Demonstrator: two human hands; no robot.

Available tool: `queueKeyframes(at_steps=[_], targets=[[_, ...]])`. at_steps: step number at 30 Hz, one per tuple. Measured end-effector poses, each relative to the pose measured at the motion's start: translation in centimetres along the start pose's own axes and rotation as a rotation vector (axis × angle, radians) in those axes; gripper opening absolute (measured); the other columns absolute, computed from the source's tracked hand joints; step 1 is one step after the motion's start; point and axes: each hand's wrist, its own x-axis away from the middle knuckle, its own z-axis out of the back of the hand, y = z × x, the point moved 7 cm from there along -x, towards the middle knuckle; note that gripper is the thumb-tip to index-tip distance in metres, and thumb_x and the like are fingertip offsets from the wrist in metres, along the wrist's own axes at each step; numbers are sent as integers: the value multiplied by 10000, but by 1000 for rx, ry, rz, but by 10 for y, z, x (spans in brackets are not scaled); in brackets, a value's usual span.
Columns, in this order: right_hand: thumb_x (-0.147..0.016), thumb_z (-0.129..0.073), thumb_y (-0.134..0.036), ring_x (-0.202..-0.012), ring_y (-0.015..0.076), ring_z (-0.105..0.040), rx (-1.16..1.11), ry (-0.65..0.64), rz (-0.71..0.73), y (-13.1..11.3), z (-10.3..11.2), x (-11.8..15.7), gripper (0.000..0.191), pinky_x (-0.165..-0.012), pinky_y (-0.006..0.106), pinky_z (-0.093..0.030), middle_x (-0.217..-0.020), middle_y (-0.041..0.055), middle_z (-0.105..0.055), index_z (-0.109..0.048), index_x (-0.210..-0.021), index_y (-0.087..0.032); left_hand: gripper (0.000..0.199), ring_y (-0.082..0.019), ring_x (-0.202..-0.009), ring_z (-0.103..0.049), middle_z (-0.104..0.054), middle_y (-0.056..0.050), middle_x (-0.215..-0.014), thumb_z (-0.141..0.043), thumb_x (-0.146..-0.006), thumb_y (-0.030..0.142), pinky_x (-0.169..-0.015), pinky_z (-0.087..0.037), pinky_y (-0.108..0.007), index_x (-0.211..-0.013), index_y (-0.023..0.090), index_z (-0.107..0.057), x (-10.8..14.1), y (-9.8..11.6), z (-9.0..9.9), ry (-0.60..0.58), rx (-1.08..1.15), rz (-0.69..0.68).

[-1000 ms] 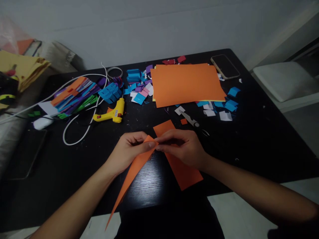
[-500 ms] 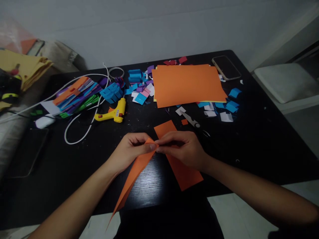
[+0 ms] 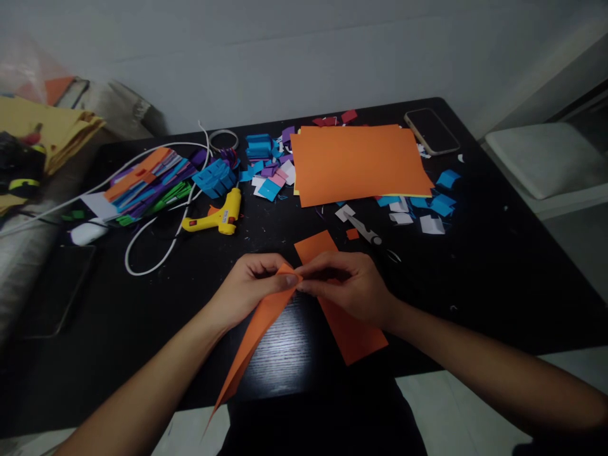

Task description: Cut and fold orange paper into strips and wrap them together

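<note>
A long orange paper strip [image 3: 259, 326], folded lengthwise, slants down toward the table's front edge. My left hand [image 3: 251, 282] is closed on its upper end, thumb on top. At that same end, the thumb and fingertips of my right hand [image 3: 354, 282] pinch the corner. Under my right hand a second orange paper strip [image 3: 356, 335] lies flat on the black table [image 3: 199, 342], partly covered by the hand. Scissors [image 3: 365, 229] rest just beyond my right hand, beside a small orange paper scrap [image 3: 352, 234].
A stack of orange sheets [image 3: 361, 164] lies at the back, with paper pieces in several colours around it. A yellow glue gun [image 3: 221, 218], a white cable [image 3: 164, 259] and bundled coloured strips [image 3: 147, 183] are at the left. A phone [image 3: 432, 131] lies back right.
Both hands hold the folded strip in nearly the same place, with the pinch unchanged. The whole view has shifted very slightly.
</note>
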Motion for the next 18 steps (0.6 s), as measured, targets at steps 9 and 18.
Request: queueKeyframes(at_steps=[9,18], targets=[[-853,-829,-419,-600,123,-648,-145,-122,-180,6,-10,1,264,-587,261,-543,-704,-8,-685,-716,-875,-181,169,-120,-652,-630,-731,-24,-710,-817,-822,294,-659,-483,-218,-738,155,-771,0,4,-4,-2,37,-29],[-880,-787,-441,-559,124,-616,-156,-123,-181,10,-9,-2,277,-555,271,-535,-662,-24,-646,-681,-827,-191,311,-100,-557,-489,-631,12,-629,-721,-908,411,-528,-361,-214,-728,159,-750,1,2,1,35,-26,-34]])
